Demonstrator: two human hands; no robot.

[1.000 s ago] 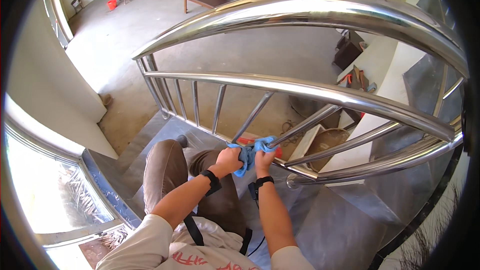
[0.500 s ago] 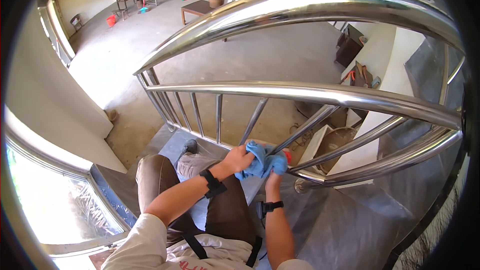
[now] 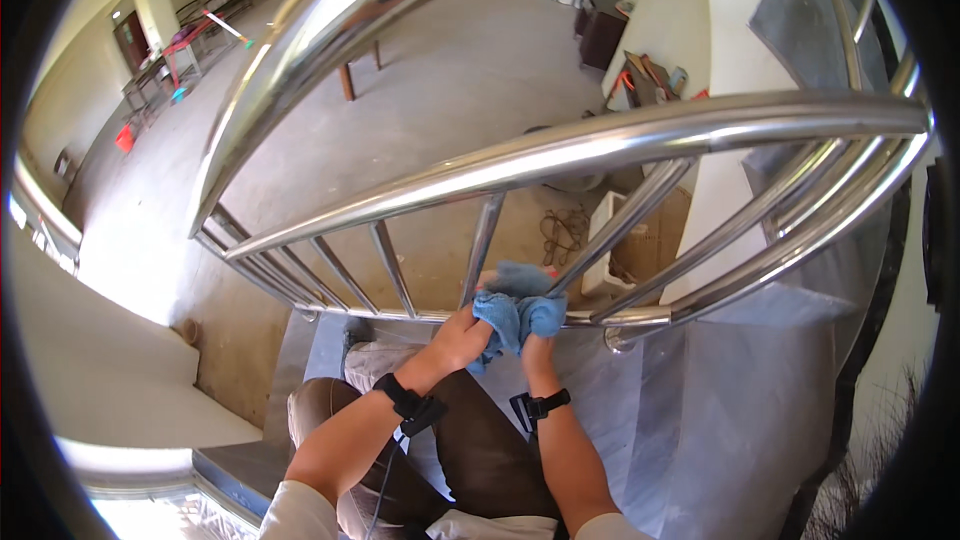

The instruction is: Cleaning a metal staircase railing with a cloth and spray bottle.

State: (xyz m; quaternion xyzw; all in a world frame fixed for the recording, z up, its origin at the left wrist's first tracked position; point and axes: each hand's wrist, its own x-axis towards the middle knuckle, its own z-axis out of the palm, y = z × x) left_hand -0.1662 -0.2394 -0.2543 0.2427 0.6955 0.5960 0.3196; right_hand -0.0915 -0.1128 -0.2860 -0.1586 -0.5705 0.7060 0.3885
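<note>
Head view: both hands [image 3: 500, 332] clenched on blue cloth [image 3: 518, 305], pressing it against lower steel rail [image 3: 640, 317].

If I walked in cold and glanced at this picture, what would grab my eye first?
The shiny steel railing arcs across the whole upper half of the view, with slim bars running down to its bottom rail. Below centre, the left hand and right hand press a blue cloth against that bottom rail. Far below lies a bare concrete floor.

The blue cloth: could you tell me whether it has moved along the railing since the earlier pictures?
Cannot tell: the blue cloth stays on the bottom rail beside a baluster, while the camera shifted.
</note>
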